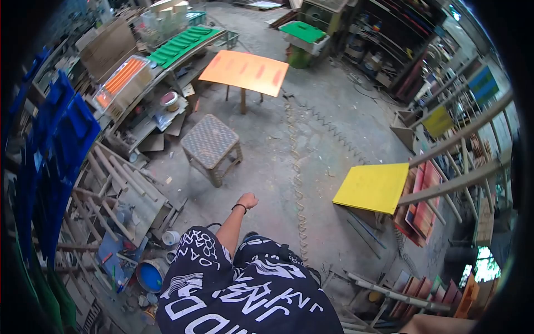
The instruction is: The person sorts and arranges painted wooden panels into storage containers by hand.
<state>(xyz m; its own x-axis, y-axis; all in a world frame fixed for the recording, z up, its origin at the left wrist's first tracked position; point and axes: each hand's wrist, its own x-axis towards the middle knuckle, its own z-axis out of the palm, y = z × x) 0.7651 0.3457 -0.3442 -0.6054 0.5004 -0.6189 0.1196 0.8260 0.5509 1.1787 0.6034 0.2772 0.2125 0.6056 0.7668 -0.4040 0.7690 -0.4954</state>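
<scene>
At the near edge on the right, a bare forearm showed; its hand was out of view. The left hand hung ahead of the dark printed clothing, fingers curled together in a fist over the floor; nothing showed in its grip, though I could not tell whether something small lay inside. By my reading, this was a pause between handlings; any reach from there would call for opening the fingers first. Just beyond stood the stool, the nearest thing to that hand and apart from it. The yellow panel jutted inward on the right, its corner toward the middle. Between it and the stool lay open concrete, crossed lengthwise by a coiled hose that feet could catch. Farther off, an orange panel rested on legs, with bare floor to its right.
</scene>
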